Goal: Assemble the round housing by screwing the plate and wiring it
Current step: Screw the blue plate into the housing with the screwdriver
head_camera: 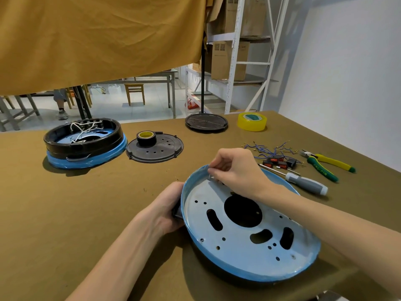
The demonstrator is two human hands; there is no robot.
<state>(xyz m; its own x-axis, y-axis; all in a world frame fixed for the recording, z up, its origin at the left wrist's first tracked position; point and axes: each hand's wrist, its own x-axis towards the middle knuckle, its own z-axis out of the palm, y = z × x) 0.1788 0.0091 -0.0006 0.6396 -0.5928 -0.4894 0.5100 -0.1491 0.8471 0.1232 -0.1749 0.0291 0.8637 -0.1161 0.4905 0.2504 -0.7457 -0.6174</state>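
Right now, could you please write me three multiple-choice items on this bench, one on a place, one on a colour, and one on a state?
1. Where does the black tape roll sit?
A. on the perforated black disc
B. inside the near housing
C. beside the pliers

2. What colour is the wide tape roll at the far edge?
A. red
B. yellow
C. white

3. What is the left hand doing?
A. lying flat on the table
B. holding the screwdriver
C. gripping the near housing at its left edge

Answers: 1 A, the roll rests on the disc; 2 B, it is translucent yellow; 3 C, its fingers curl round the housing's edge.
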